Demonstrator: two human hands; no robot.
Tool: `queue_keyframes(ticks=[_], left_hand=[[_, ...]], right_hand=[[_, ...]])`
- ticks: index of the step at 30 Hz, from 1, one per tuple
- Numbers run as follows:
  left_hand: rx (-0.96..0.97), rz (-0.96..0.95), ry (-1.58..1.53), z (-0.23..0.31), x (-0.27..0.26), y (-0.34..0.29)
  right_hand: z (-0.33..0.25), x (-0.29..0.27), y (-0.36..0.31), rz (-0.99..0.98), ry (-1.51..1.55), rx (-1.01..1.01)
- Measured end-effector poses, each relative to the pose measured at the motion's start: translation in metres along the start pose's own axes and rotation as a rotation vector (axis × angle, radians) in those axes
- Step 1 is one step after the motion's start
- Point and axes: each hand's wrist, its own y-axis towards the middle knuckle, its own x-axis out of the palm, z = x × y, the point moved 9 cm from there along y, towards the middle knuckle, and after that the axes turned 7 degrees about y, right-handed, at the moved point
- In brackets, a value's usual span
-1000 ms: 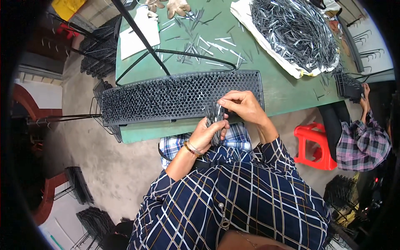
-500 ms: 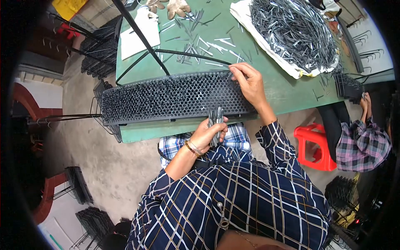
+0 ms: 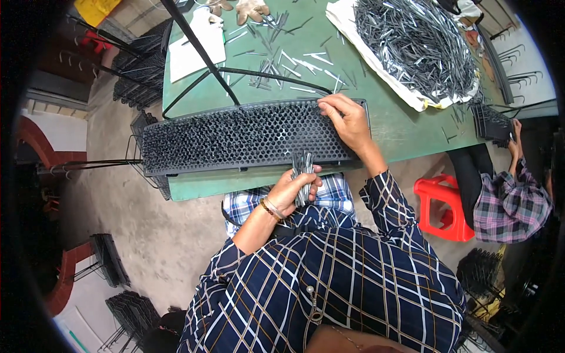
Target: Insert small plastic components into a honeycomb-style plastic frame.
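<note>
A long black perforated panel lies along the table's near side, its rows of small holes set with short dark pieces toward the left. My left hand is closed round a bundle of thin grey metal pieces just below the panel's front edge, their ends sticking up past the fingers. Over the right part of the panel is my right hand, thumb and forefinger pinched together close to the holes. Whatever sits in that pinch is too small to make out.
A white sack full of similar metal pieces stands on the green table. Black rods rise behind the panel. Loose pieces, gloves and a white board lie farther back. Beside a red stool, another person works at right.
My right hand has shifted slightly left and toward me over the panel, away from its back edge. The left hand with the bundle stays almost where it was.
</note>
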Motion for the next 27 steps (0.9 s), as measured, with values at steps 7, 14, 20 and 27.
queue_keyframes(ticks=[7,14,20,27], left_hand=[[0.016,0.013,0.045,-0.001,-0.003,-0.001],[0.016,0.018,0.053,0.0,-0.001,-0.003],[0.021,0.019,0.033,0.002,0.001,-0.003],[0.142,-0.007,0.047,0.019,0.008,-0.01]], right_hand=[[-0.017,0.016,-0.006,-0.082,-0.213,-0.193],[-0.021,0.016,-0.002,-0.078,-0.318,-0.224],[-0.023,0.026,-0.001,-0.152,-0.458,-0.231],[-0.01,0.023,-0.02,-0.247,0.042,0.248]])
